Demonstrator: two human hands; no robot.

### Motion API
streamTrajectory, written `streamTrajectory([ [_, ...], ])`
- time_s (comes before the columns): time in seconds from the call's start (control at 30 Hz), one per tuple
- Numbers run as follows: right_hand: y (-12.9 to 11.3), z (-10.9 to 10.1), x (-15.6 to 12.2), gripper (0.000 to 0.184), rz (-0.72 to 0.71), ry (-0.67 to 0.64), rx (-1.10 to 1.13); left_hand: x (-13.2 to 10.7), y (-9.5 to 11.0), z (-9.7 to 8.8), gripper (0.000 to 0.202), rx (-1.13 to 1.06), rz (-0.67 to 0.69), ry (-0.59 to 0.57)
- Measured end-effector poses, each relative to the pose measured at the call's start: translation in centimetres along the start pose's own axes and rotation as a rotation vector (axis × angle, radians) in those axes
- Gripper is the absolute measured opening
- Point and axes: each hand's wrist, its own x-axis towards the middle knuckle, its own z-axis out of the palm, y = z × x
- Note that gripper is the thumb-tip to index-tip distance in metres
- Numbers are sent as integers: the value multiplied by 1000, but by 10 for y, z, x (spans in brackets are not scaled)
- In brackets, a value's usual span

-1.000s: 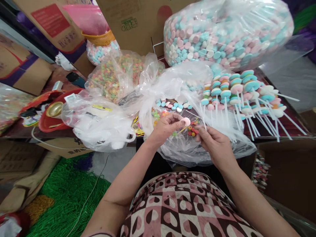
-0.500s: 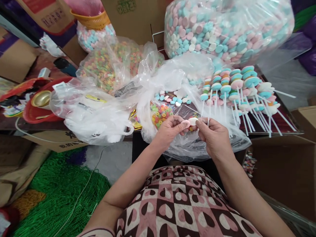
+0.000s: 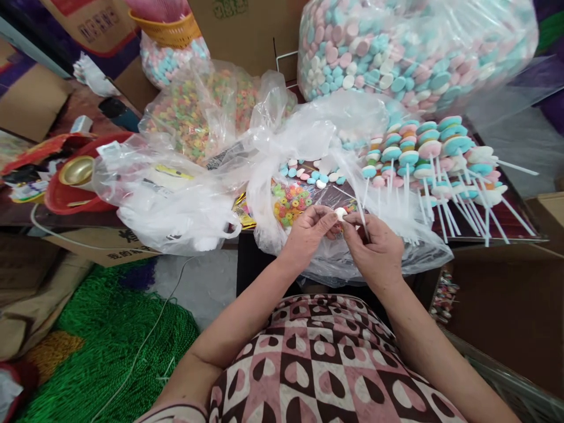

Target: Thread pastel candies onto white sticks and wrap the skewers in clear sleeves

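Note:
My left hand (image 3: pixel 314 232) and my right hand (image 3: pixel 373 239) meet just above the front edge of the table. Between their fingertips is a small white marshmallow (image 3: pixel 341 214). The left thumb and fingers pinch one side of it, and the right thumb and fingertips close on the other. A thin white stick (image 3: pixel 363 220) crosses the right fingers; whether they grip it I cannot tell. Below the hands, ring-shaped gummies (image 3: pixel 291 202) and loose marshmallows (image 3: pixel 315 175) lie in an opened plastic bag (image 3: pixel 264 194). Sticks threaded with marshmallows and gummies (image 3: pixel 429 147) are piled to the right.
A big bag of marshmallows (image 3: pixel 396 53) stands at the back. Left of it sits a bag of gummies (image 3: pixel 198 111). A crumpled plastic bag (image 3: pixel 171 205) and a red basin (image 3: pixel 66 191) are on the left. Green cords (image 3: pixel 118 329) cover the floor; an open carton (image 3: pixel 506 311) is at right.
The white marshmallow has turned and come closer to the left fingertips, and the hands are nearer each other. The pink marshmallow at my left fingertips no longer shows. The view has shifted slightly.

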Motion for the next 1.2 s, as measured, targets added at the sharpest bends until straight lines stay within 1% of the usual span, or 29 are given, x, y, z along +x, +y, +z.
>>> streamTrajectory([
  [0.1,2,-1,0,16,-18,-57,55,-1,0,2,42,-51,-35,-18],
  [0.17,3,-2,0,19,21,-122,135,-1,1,2,42,-66,-44,-8],
  [0.23,2,-4,0,25,147,-175,307,0,3,1,42,-74,-44,15],
  [0.33,2,-13,-2,34,396,-216,588,2,4,-4,41,-80,-47,70],
  [0.4,1,-21,-8,34,492,-256,643,4,3,-8,40,-83,-49,96],
  [0.5,-2,-33,-22,38,559,-412,584,6,2,-12,38,-78,-40,118],
  [0.57,-4,-37,-31,42,556,-508,520,7,0,-13,38,-84,-39,127],
  [0.63,-6,-38,-36,44,510,-550,446,9,-1,-13,39,-114,-47,132],
  [0.73,-9,-36,-36,41,432,-545,357,10,-3,-14,42,-189,-70,126],
  [0.8,-9,-35,-34,41,406,-538,333,10,-4,-14,45,-229,-85,112],
  [0.9,-10,-35,-32,41,412,-536,319,10,-5,-15,46,-254,-96,101],
  [1.0,-11,-35,-32,42,418,-529,308,10,-6,-14,43,-235,-89,111],
  [1.1,-11,-36,-32,43,426,-520,309,8,-6,-14,41,-144,-17,132],
  [1.2,-10,-39,-32,43,455,-528,311,5,-5,-16,34,60,157,145],
])
